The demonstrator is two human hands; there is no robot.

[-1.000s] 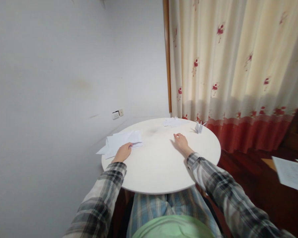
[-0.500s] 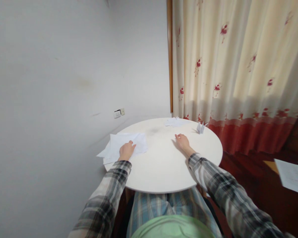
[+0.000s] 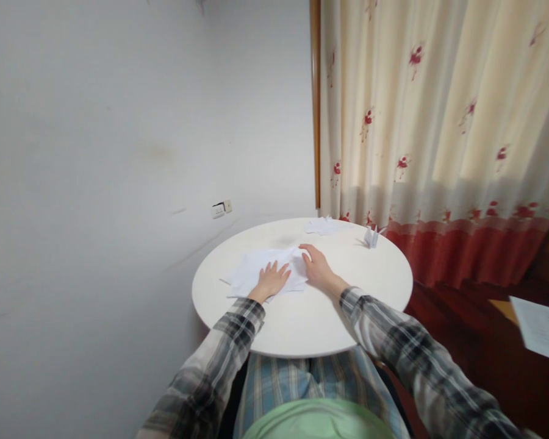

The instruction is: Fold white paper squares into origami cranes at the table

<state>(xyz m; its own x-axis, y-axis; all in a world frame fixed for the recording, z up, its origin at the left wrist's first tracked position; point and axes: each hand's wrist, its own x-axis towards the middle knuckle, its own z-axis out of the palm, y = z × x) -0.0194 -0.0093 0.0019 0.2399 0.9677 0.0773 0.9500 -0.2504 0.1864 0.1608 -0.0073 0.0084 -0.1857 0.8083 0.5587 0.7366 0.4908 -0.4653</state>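
My left hand (image 3: 272, 280) lies flat with its fingers spread on a loose pile of white paper sheets (image 3: 247, 271) near the middle of the round white table (image 3: 302, 332). At the pile's right edge is my right hand (image 3: 317, 267), its thumb and forefinger apart and curved around the paper's corner. The fingers look to be touching the sheets without a grip on them. To the right of that hand stands a folded paper crane (image 3: 371, 238). More white paper (image 3: 321, 227) lies at the table's far edge, with a small folded piece on it.
A grey-white wall (image 3: 96, 183) with a socket (image 3: 218, 211) runs close along the table's left and back. Behind the right side hangs a cream and red curtain (image 3: 439, 152). Another surface at the lower right bears a written sheet (image 3: 540, 326).
The paper pile has moved right, from the table's left edge to nearer the middle, under my left hand. My right hand has shifted left to meet its edge.
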